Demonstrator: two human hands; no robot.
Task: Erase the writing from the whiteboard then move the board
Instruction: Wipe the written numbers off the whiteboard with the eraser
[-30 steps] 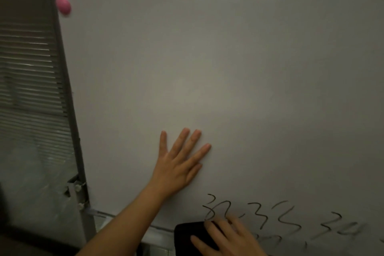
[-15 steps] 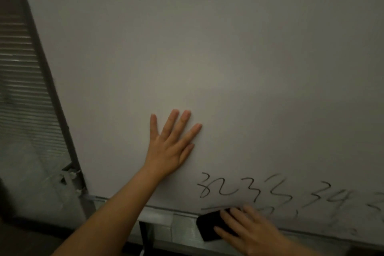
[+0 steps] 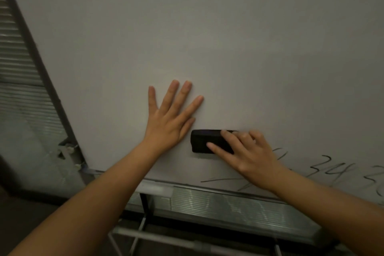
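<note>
Two hands are pressed against the whiteboard [image 3: 228,37]: the left hand [image 3: 170,122] is laid flat with fingers spread, while just right of it the eraser [image 3: 204,141] is gripped by the right hand [image 3: 247,156], left of the remaining writing [image 3: 340,168].

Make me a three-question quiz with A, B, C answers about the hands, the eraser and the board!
1. Where is the eraser?
A. Just right of the left hand
B. On the floor
C. At the top of the whiteboard

2. What colour is the eraser?
A. Pink
B. Black
C. Yellow

3. How is the left hand?
A. Closed in a fist
B. Pinching a pen
C. Flat on the board, fingers spread

Answers:
1 A, it sits beside the left hand's thumb, under the right hand.
2 B, it looks black against the pale board.
3 C, all its fingers lie straight on the board.
</note>
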